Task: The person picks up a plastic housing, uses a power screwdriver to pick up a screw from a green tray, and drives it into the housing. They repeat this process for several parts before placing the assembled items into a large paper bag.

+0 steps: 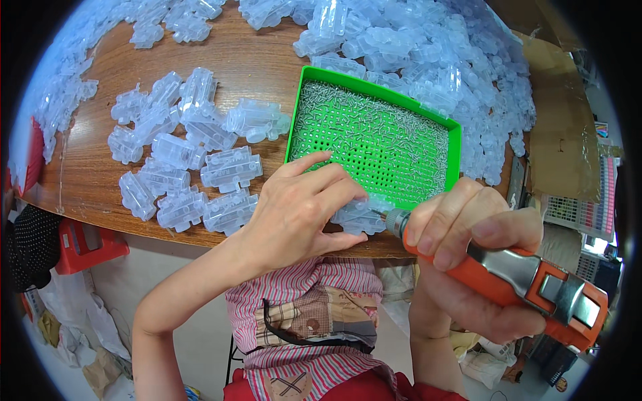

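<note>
Most of the scene is taken up by a brown table (267, 70), its far right side covered by a heap (408, 47) of clear plastic pieces. At the near edge, a striped apron (287, 291) is worn by the person. Beyond the table's right side, cardboard (558, 120) is seen, and at the near left a red stool (87, 247) is partly hidden under the table edge. A green tray (454, 157) is set before the heap, right of a cluster (231, 167) of similar clear pieces. An orange driver (498, 277) is gripped in the closed right hand (461, 224) and pointed left. By the left hand (304, 200), a clear part (358, 218) is pinched between thumb and fingers at the tray's near side. The driver's bit (379, 213) is brought right up to it; whether they touch cannot be told. Small silvery screws (328, 100) are scattered over the tray's perforated bottom.
</note>
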A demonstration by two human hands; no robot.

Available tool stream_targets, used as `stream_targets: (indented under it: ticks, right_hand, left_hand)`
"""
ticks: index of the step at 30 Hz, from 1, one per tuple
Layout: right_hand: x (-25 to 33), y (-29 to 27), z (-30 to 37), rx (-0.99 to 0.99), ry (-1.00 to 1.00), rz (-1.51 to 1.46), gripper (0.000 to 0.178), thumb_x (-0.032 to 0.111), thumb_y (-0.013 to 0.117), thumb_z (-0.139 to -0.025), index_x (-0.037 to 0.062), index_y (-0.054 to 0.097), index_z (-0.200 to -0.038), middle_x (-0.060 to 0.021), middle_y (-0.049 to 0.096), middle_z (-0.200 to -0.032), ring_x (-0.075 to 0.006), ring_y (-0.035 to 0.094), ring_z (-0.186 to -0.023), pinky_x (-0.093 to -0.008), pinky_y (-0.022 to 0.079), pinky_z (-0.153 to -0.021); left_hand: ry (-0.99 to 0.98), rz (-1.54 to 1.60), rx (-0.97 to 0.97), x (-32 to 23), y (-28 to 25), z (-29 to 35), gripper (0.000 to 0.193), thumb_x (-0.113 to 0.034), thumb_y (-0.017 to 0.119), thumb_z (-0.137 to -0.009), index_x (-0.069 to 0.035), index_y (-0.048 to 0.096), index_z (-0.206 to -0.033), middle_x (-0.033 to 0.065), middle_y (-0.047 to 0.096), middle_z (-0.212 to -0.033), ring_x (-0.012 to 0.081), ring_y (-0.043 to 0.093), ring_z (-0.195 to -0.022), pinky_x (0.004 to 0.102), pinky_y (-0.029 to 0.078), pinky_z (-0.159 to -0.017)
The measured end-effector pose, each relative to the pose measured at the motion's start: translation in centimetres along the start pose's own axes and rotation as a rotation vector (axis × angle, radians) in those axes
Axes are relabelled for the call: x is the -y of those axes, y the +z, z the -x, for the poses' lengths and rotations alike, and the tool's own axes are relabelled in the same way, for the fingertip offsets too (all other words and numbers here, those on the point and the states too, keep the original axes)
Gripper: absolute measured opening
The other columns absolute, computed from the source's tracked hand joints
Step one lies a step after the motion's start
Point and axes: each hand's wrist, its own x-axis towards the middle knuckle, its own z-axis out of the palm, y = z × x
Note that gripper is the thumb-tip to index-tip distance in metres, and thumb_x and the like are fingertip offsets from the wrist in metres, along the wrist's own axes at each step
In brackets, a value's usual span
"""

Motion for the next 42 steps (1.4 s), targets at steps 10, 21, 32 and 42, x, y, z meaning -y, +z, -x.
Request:
stream_targets:
  ticks: [10, 21, 32, 42]
  right_hand:
    - [-0.7, 0.0, -0.3, 0.181, 0.025, 0.027, 0.069, 0.068, 0.062, -0.074, 0.0048, 0.047, -0.095, -0.0082, 0.053, -0.069, -0.019, 0.051, -0.063, -0.0317, 0.046, -0.054]
    - [-0.3, 1.3, -0.6, -0.083, 0.064, -0.083, 0.065, 0.059, 0.061, -0.08, -0.0022, 0.051, -0.099, -0.0127, 0.058, -0.074, -0.0215, 0.054, -0.066, -0.0351, 0.048, -0.056]
    - [1.1, -3.3, -1.6, -0.416, -0.064, 0.025, 0.06, 0.06, 0.045, -0.088, -0.0001, 0.046, -0.096, -0.0053, 0.043, -0.061, -0.014, 0.044, -0.052, -0.0249, 0.041, -0.043]
    - [1.1, -4.0, -0.6, -0.442, -0.05, 0.069, 0.059, 0.057, 0.052, -0.086, -0.001, 0.043, -0.095, -0.0056, 0.044, -0.06, -0.0143, 0.048, -0.055, -0.0237, 0.042, -0.043]
  left_hand:
    - [0.028, 0.025, -0.066, 0.6, 0.5, 0.3, 0.044, -0.028, 0.08, -0.058, -0.01, 0.063, -0.094, 0.0044, 0.062, -0.087, 0.0237, 0.061, -0.087, 0.0399, 0.046, -0.091]
    - [0.029, -0.011, 0.007, 0.4, 0.1, 0.5, 0.045, -0.034, 0.076, -0.065, -0.01, 0.06, -0.099, 0.0058, 0.059, -0.097, 0.024, 0.057, -0.097, 0.0385, 0.043, -0.093]
    - [-0.361, -0.35, -0.142, 5.5, -9.2, -2.9, 0.048, -0.029, 0.075, -0.07, 0.003, 0.056, -0.1, 0.0192, 0.058, -0.101, 0.0365, 0.051, -0.1, 0.0431, 0.045, -0.086]
    - [-0.581, -0.624, 0.536, 6.7, -13.7, -4.9, 0.067, -0.046, 0.074, -0.07, 0.002, 0.057, -0.114, 0.0218, 0.048, -0.123, 0.039, 0.032, -0.125, 0.0461, 0.036, -0.103]
